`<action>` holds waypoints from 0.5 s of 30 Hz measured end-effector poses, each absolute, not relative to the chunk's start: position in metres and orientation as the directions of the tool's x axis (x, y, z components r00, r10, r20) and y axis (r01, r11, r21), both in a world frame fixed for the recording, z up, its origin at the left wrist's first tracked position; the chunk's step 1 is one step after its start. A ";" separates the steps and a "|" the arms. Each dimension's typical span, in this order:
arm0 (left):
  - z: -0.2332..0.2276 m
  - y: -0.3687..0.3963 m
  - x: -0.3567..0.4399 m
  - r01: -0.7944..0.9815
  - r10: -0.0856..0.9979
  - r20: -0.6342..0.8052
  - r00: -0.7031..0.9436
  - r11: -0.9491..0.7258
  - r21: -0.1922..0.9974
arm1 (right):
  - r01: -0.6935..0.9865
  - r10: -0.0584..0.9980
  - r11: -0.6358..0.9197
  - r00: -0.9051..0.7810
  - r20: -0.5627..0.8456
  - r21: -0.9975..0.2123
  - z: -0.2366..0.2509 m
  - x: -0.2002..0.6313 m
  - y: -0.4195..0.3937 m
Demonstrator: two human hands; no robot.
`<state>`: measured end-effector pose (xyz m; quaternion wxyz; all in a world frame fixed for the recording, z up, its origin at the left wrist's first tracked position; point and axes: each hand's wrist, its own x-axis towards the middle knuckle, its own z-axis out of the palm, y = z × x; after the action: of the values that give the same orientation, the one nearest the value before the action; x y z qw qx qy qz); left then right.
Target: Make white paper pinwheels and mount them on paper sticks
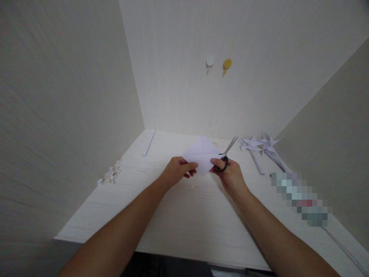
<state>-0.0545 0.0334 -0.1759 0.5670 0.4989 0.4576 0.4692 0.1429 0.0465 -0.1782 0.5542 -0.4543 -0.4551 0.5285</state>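
A white sheet of paper point(203, 148), turned corner-up like a diamond, is held above the table between my two hands. A short dark line shows near its top corner, and a slit or fold edge crosses its middle. My left hand point(181, 168) pinches the paper's left side between thumb and fingers. At the right side, my right hand point(229, 173) grips the paper with thumb and fingers. That same hand also carries scissors point(230, 145), their black handle loop around the thumb and their metal blades pointing up and away to the right.
Paper pinwheels point(253, 144) on rolled sticks lie at the back right. A rolled paper stick point(148, 143) lies at the back left, and cotton swabs point(111, 175) near the left edge. A blurred-out object point(300, 198) with a cable rests at right. Walls enclose the white table point(184, 215).
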 end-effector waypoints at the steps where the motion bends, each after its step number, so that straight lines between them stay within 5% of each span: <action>1: -0.176 0.033 -0.053 -0.055 0.988 -0.046 0.147 0.054 0.997 | -0.186 1.000 0.022 0.021 0.018 -0.982 -0.178 0.142 0.046; 15: -0.180 0.030 -0.052 0.147 0.993 0.029 0.118 -0.046 0.988 | -0.211 1.000 -0.022 -0.012 -0.019 -0.977 -0.175 0.139 0.045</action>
<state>-0.0520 0.0301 -0.1798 0.4797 0.5735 0.4967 0.4407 0.1390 0.0448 -0.1750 0.5426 -0.4467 -0.4414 0.5579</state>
